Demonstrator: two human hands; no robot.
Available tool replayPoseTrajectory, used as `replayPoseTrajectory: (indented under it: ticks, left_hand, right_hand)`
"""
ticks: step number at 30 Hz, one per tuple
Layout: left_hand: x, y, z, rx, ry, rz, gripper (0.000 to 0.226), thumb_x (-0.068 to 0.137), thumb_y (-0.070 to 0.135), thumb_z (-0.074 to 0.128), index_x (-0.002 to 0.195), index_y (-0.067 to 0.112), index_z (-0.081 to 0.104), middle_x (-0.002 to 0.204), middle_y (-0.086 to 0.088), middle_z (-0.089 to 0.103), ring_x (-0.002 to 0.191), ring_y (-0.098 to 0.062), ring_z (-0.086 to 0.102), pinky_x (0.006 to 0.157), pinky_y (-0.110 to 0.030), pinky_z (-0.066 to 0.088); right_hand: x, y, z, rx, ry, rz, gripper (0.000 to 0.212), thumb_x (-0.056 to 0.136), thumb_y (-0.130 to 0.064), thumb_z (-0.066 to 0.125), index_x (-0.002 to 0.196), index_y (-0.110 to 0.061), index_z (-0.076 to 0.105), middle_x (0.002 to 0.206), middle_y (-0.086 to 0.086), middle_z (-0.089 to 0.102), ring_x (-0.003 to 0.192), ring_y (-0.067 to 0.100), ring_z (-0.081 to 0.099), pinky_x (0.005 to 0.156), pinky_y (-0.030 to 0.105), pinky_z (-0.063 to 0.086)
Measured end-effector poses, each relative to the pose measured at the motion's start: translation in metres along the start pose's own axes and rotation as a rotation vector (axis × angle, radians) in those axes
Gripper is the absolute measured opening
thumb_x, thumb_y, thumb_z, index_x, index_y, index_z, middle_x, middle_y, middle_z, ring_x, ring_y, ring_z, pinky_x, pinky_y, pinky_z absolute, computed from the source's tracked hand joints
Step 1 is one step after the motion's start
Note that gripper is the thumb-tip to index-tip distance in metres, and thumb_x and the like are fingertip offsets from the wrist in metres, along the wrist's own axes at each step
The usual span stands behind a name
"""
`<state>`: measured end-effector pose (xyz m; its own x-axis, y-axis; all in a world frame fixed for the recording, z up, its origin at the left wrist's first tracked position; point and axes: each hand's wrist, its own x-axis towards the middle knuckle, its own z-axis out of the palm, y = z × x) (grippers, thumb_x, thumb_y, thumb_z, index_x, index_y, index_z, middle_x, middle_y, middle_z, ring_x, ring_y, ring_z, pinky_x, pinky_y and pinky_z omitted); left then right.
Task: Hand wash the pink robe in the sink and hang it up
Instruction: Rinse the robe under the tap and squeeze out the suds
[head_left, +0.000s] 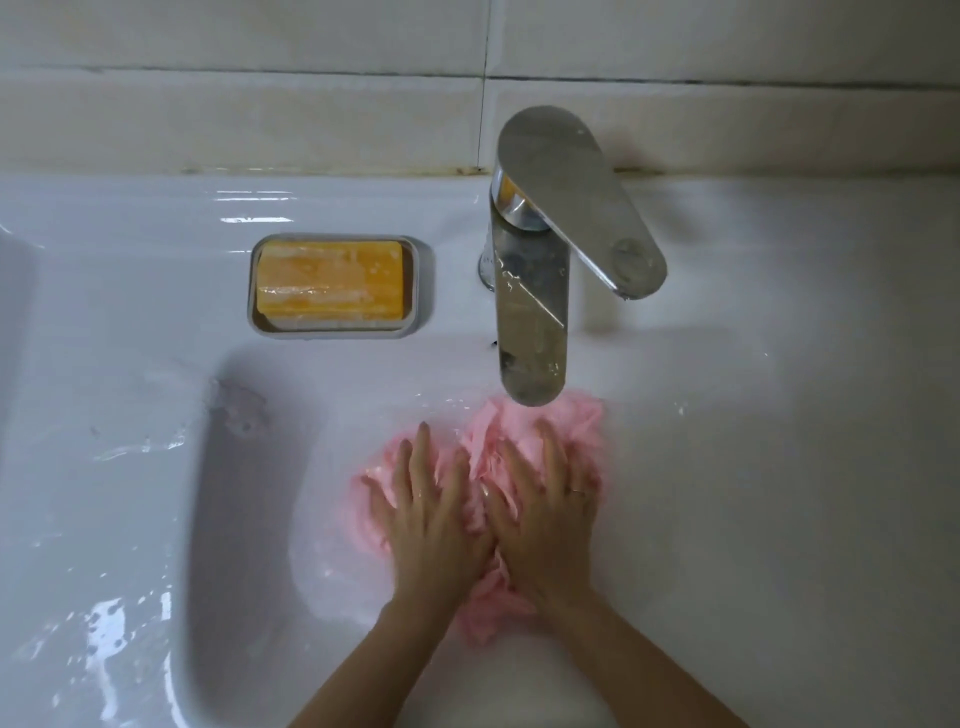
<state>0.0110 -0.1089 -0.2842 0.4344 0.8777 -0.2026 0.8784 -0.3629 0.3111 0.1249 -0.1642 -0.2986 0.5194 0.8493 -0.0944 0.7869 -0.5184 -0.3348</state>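
Pink robe (577, 423) under flat hands: left hand (435, 525) and right hand (546, 525), fingers splayed.

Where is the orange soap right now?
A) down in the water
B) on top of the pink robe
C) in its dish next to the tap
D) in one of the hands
C: the soap lies in its dish left of the tap, while the left hand and right hand press flat on the pink robe.
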Motion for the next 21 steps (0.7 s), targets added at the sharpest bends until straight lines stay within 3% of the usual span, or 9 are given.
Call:
replayPoseTrajectory:
  ticks: [3,5,9,12,14,15,17,18,21]
  left_hand:
    - [0.007,0.009,0.001,0.002,-0.002,0.046,0.042,0.076,0.038,0.048,0.112,0.017,0.059,0.124,-0.019,0.057,0.116,-0.043,0.053,0.077,-0.056,0.048]
    - [0.011,0.008,0.012,-0.001,-0.015,0.067,0.029,0.077,0.025,0.047,0.102,0.013,0.057,0.105,-0.020,0.062,0.100,-0.042,0.056,0.063,-0.045,0.049]
    - [0.021,-0.013,0.043,0.167,-0.281,0.154,0.044,0.097,0.028,0.029,0.103,0.014,0.070,0.108,-0.021,0.067,0.112,-0.043,0.056,0.092,-0.054,0.045]
    - [0.042,-0.008,0.041,-0.084,-0.188,0.147,0.042,0.103,0.029,0.017,0.099,0.010,0.054,0.086,-0.017,0.068,0.086,-0.035,0.064,0.087,-0.036,0.048]
    - [0.059,0.005,0.016,-0.144,-0.156,0.072,0.039,0.104,0.030,0.017,0.099,0.008,0.050,0.076,-0.019,0.070,0.087,-0.035,0.056,0.078,-0.028,0.049]
    - [0.065,0.008,0.009,-0.074,-0.136,0.041,0.037,0.104,0.028,0.025,0.105,0.004,0.053,0.087,-0.021,0.070,0.096,-0.036,0.054,0.081,-0.031,0.049]
    - [0.073,0.015,-0.005,-0.107,-0.265,0.109,0.035,0.099,0.026,0.042,0.121,0.002,0.056,0.121,-0.018,0.061,0.116,-0.031,0.053,0.097,-0.035,0.042]
    - [0.073,0.014,-0.004,-0.158,-0.270,0.121,0.035,0.098,0.028,0.046,0.121,0.004,0.058,0.123,-0.017,0.059,0.116,-0.029,0.053,0.098,-0.035,0.041]
    - [0.080,0.016,-0.027,-0.173,-0.232,-0.008,0.045,0.091,0.055,0.046,0.077,0.017,0.065,0.079,-0.006,0.065,0.076,-0.024,0.064,0.072,-0.030,0.048]
  right_hand:
    - [0.005,0.005,0.012,-0.055,0.120,-0.082,0.040,0.087,-0.046,0.047,0.122,-0.030,0.061,0.124,0.008,0.060,0.113,0.034,0.055,0.091,0.044,0.040]
    - [0.015,0.007,0.015,-0.049,0.201,-0.118,0.037,0.084,-0.045,0.050,0.111,-0.026,0.065,0.105,0.009,0.066,0.094,0.033,0.061,0.077,0.039,0.044]
    - [0.036,0.005,0.027,0.015,0.123,-0.012,0.028,0.080,-0.043,0.047,0.097,-0.023,0.056,0.086,0.010,0.069,0.076,0.032,0.066,0.065,0.040,0.054]
    - [0.052,-0.002,0.023,0.152,0.082,0.051,0.040,0.082,-0.043,0.039,0.072,-0.013,0.063,0.067,0.011,0.063,0.063,0.029,0.063,0.063,0.038,0.055]
    - [0.062,-0.005,0.018,0.055,0.189,0.037,0.037,0.079,-0.039,0.044,0.053,-0.017,0.059,0.051,0.005,0.057,0.048,0.021,0.056,0.052,0.025,0.046]
    - [0.066,-0.008,0.015,0.023,0.242,0.043,0.036,0.077,-0.038,0.046,0.050,-0.018,0.059,0.047,0.003,0.055,0.043,0.019,0.054,0.047,0.022,0.042]
    - [0.068,-0.015,0.006,0.021,0.254,0.109,0.041,0.078,-0.039,0.045,0.049,-0.016,0.062,0.046,0.003,0.057,0.041,0.020,0.056,0.042,0.022,0.039]
    - [0.068,-0.017,0.004,0.045,0.208,0.167,0.044,0.081,-0.039,0.045,0.052,-0.013,0.064,0.050,0.005,0.060,0.045,0.022,0.060,0.044,0.024,0.040]
    - [0.076,-0.016,-0.008,0.231,-0.075,0.432,0.044,0.096,-0.036,0.044,0.082,-0.005,0.071,0.082,0.015,0.069,0.076,0.030,0.064,0.064,0.031,0.042]
